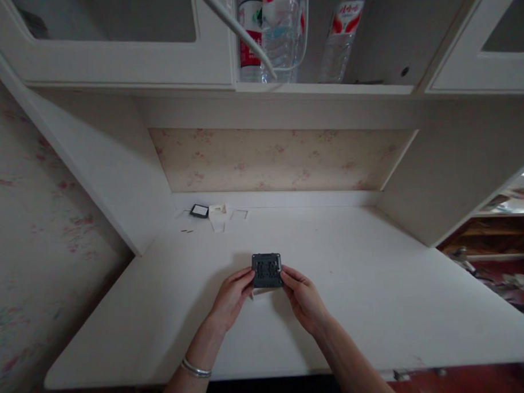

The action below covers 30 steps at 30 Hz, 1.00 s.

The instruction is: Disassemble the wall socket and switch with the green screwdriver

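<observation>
Between my hands I hold a square dark grey plastic panel (267, 271) that looks like the body of a wall switch, with moulded black parts across its face. The fingers of my left hand (231, 295) are closed on its left edge. On the right edge, my right hand (304, 295) pinches it between thumb and fingers. Just below the panel, partly hidden by it, shows a white frame-like piece (265, 292); whether it touches the panel I cannot tell.
Toward the back left of the white desk (354, 273) lie a dark-framed piece with a white centre (199, 210), white plastic parts (217, 212), a thin frame (239, 214) and two small screws (187, 231). Overhead, a cabinet shelf (327, 90) holds bottles (342, 33) behind a hanging white cable (239, 31).
</observation>
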{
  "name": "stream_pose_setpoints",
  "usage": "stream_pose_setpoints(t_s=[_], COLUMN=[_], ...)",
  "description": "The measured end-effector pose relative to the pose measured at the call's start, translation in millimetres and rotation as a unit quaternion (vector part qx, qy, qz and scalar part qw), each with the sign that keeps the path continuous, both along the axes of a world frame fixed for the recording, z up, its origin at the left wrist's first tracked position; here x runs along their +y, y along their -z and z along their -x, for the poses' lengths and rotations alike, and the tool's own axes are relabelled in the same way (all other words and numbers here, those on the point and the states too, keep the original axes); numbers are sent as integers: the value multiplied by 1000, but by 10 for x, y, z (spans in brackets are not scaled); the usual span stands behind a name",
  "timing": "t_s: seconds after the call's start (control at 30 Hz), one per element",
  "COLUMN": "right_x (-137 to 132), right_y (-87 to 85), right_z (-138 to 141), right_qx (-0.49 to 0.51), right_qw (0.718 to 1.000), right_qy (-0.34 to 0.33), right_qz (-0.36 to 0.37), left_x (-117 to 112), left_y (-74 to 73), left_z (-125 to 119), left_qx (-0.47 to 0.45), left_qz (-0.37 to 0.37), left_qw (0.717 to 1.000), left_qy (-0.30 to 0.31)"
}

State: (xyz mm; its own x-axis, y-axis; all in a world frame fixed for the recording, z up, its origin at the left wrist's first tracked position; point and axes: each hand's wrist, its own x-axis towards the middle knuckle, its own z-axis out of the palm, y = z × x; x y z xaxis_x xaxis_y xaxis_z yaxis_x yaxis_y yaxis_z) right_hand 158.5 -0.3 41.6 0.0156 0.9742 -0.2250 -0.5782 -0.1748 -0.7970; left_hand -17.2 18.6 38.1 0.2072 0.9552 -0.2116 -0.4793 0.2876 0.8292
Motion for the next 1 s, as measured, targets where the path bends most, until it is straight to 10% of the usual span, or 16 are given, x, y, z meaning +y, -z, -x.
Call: stream_pose_setpoints(t_s=[1.0], right_x=[43], right_y=[-17], right_z=[64], right_qx=[-47], right_qw=[998], right_qy=[40], right_qz=[11], left_x=[-34], left_y=[-60], left_z=[32], left_qx=[232], left_qz=[-80], left_qw=[967], left_qy=[-73])
